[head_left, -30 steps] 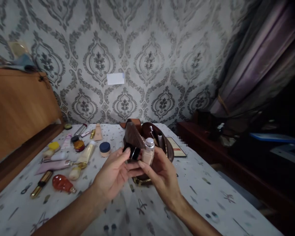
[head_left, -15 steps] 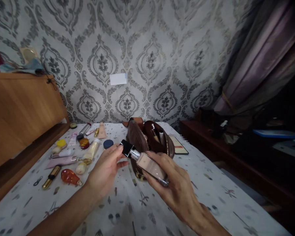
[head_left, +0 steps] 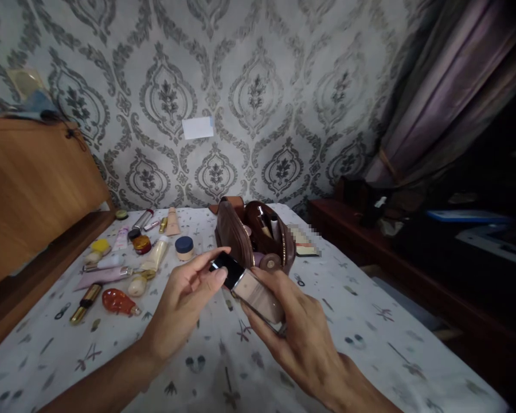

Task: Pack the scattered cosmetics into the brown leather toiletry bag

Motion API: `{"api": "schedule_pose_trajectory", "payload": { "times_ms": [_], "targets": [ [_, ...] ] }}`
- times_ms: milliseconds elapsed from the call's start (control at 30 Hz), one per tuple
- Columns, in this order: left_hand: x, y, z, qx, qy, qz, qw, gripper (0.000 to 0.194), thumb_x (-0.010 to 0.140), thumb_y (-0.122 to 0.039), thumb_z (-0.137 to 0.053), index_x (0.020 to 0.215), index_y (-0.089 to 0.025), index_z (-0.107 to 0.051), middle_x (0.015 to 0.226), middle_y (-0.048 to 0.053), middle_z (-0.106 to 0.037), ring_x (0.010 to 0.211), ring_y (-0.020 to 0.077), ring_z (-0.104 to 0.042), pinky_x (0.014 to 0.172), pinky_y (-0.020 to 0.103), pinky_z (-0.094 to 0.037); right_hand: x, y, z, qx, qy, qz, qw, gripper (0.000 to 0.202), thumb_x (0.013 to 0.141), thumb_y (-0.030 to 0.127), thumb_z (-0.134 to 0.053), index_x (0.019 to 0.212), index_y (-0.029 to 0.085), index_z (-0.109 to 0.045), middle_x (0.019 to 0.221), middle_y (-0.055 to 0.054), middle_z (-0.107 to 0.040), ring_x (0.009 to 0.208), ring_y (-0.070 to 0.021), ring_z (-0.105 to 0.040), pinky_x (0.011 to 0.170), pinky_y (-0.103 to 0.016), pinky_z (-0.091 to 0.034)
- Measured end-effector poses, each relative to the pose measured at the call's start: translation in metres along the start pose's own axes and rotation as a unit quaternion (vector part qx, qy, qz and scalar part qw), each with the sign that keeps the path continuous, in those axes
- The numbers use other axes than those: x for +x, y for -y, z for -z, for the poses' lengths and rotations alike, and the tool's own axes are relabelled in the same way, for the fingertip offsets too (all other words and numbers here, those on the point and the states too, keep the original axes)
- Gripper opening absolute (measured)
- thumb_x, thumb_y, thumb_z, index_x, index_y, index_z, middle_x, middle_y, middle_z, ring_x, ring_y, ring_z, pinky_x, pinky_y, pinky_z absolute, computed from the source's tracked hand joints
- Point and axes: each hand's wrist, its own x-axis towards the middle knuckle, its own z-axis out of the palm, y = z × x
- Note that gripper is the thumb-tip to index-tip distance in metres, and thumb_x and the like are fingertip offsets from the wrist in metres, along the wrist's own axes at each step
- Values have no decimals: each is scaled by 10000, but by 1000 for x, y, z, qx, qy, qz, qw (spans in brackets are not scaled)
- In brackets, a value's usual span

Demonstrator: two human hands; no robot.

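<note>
A glass bottle of beige liquid foundation (head_left: 258, 299) lies tilted in my right hand (head_left: 307, 335), whose fingers and thumb wrap its sides. Its black cap (head_left: 231, 268) sits over the neck, covering the silver collar. My left hand (head_left: 176, 312) pinches that cap between thumb and fingers. Just behind the bottle stands a brown makeup bag (head_left: 233, 232), unzipped, with tubes and a round container visible inside. To the left of the bag is a jar with a dark blue lid (head_left: 184, 246).
Several cosmetics lie on the left of the patterned cloth (head_left: 198, 364), among them an orange bulb-shaped bottle (head_left: 119, 301), a cream tube (head_left: 157, 254) and a black-and-gold tube (head_left: 86, 303). A wooden panel (head_left: 38, 195) borders the left. A flat palette-like item (head_left: 303, 244), partly blurred, lies right of the bag.
My left hand has brought the black cap down onto the bottle's neck, hiding the silver pump collar that showed before. The view has shifted slightly.
</note>
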Motion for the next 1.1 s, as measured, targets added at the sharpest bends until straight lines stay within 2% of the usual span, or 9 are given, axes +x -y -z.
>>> {"api": "schedule_pose_trajectory", "payload": {
  "times_ms": [167, 300, 467, 600, 667, 733, 800, 933, 1100],
  "targets": [
    [8, -3, 3, 82, 4, -12, 997, 434, 884, -409, -629, 1243, -165, -615, 1028, 68, -720, 938, 202, -663, 853, 293, -518, 3, -3, -7, 71, -8, -31, 997, 306, 919, 241, -568, 1216, 200, -502, 947, -68, -667, 807, -203, -688, 650, -282, -555],
    [16, -4, 9, 113, 56, -45, 991, 396, 884, -389, -633, 1230, -203, -583, 1152, 65, -664, 985, 186, -636, 827, 261, -517, 5, -8, -11, 194, 5, -94, 976, 304, 879, 231, -611, 1177, 222, -549, 993, -50, -686, 858, -191, -674, 724, -272, -549],
    [19, 2, 16, 109, 160, -23, 981, 575, 811, -307, -733, 1326, -316, -478, 1167, 23, -602, 999, 175, -618, 827, 258, -517, 1, -11, -11, 353, 32, -208, 911, 402, 841, 320, -671, 1213, 241, -539, 1090, -57, -659, 954, -203, -658, 748, -271, -547],
    [21, 10, 15, 87, 158, -6, 984, 580, 772, -293, -773, 1282, -312, -497, 1082, 1, -606, 944, 160, -628, 811, 251, -514, 0, -11, -12, 447, 71, -255, 855, 543, 821, 396, -695, 1299, 257, -476, 1107, -61, -620, 1070, -234, -622, 841, -317, -531],
    [24, 11, 14, 86, 140, -17, 986, 593, 749, -302, -791, 1265, -300, -499, 1073, 1, -611, 951, 166, -627, 816, 255, -512, 0, -11, -12, 465, 80, -258, 843, 561, 833, 427, -678, 1321, 265, -454, 1118, -61, -610, 1120, -243, -598, 871, -331, -520],
    [26, 10, 13, 109, 121, -29, 986, 611, 742, -316, -793, 1268, -290, -483, 1063, 6, -621, 968, 180, -627, 829, 268, -511, 1, -14, -10, 444, 92, -244, 857, 531, 858, 431, -650, 1325, 270, -455, 1163, -64, -604, 1149, -241, -578, 903, -342, -502],
    [28, 6, 11, 156, 111, -35, 981, 638, 765, -320, -768, 1309, -290, -436, 1091, 18, -630, 1020, 201, -620, 863, 295, -505, 4, -19, -7, 387, 107, -212, 891, 445, 884, 413, -626, 1286, 268, -500, 1189, -63, -602, 1134, -231, -575, 934, -352, -478],
    [29, -2, 4, 279, 120, -43, 952, 707, 829, -303, -685, 1418, -297, -295, 1211, 50, -625, 1157, 244, -578, 970, 381, -459, 17, -27, 0, 284, 103, -145, 942, 346, 879, 405, -655, 1172, 235, -583, 1154, -70, -612, 1059, -225, -591, 902, -346, -478],
    [37, -3, -10, 334, 148, -62, 929, 828, 828, -220, -649, 1491, -307, -160, 1213, 49, -646, 1146, 255, -600, 996, 437, -440, 38, -33, 13, 263, 182, -137, 938, 272, 875, 401, -664, 1066, 208, -646, 925, -39, -654, 829, -184, -621, 689, -277, -498]
  ]
}}
